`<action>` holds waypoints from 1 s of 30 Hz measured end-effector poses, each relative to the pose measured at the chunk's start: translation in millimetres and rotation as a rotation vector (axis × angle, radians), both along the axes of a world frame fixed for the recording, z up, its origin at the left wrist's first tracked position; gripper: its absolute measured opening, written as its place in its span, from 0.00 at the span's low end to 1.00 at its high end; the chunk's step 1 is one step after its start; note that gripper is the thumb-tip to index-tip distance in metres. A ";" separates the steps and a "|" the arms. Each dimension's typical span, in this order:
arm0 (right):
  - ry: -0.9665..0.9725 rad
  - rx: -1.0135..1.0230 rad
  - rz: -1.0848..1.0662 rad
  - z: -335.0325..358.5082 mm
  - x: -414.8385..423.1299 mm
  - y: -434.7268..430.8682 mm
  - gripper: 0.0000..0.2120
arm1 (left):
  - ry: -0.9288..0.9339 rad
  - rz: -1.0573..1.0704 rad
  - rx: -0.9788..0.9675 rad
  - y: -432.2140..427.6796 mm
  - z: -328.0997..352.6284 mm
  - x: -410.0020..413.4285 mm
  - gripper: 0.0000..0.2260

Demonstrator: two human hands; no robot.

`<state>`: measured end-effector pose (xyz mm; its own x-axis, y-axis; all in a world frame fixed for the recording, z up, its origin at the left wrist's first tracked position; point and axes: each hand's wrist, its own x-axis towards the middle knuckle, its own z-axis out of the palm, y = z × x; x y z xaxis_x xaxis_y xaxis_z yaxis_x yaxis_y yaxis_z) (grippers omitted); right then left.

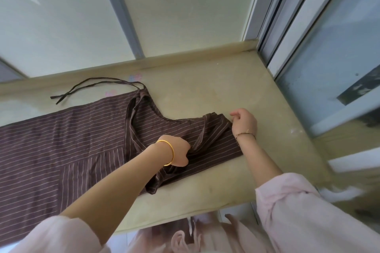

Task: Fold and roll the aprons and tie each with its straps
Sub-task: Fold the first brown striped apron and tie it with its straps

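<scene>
A brown apron (67, 146) with thin white stripes lies spread over a beige ledge (205, 92), its skirt running off to the left and its bib pointing right. Its waist straps (94, 84) trail loose at the back left, and the neck loop (131, 117) lies folded over the cloth. My left hand (178, 153), with a gold bangle on the wrist, grips a bunched fold of the bib. My right hand (243, 121) sits at the bib's top right edge with fingers loosely curled; whether it pinches the cloth is hidden.
Frosted glass panels (61, 16) with a grey frame rise behind the ledge. A sliding window frame (287, 26) borders it on the right. The ledge's front edge runs below my arms, with pink clothing (185, 238) beneath.
</scene>
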<state>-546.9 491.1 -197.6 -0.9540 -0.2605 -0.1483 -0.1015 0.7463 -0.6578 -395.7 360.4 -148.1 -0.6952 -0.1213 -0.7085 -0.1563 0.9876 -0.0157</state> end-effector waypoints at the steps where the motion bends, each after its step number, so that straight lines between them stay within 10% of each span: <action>1: -0.032 -0.001 0.078 2.1 -4.8 -3.3 0.13 | -0.030 0.010 0.002 -0.2 0.2 -2.0 0.08; 9: -0.704 -0.018 0.332 40.8 -19.8 -23.7 0.10 | -0.107 0.052 0.026 -1.6 0.8 -10.3 0.08; 15: -0.839 -0.351 0.327 37.6 -26.8 -15.6 0.13 | -0.123 0.107 0.068 -4.8 1.6 -14.2 0.05; 30: -0.435 -0.389 -0.074 19.4 -38.2 12.0 0.15 | 0.007 0.178 0.103 -9.9 7.7 -39.4 0.09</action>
<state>-585.1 503.1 -178.2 -0.8448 -0.3093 -0.4367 0.2818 0.4365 -0.8544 -435.2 350.4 -140.5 -0.6743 -0.1701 -0.7186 -0.3287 0.9405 0.0857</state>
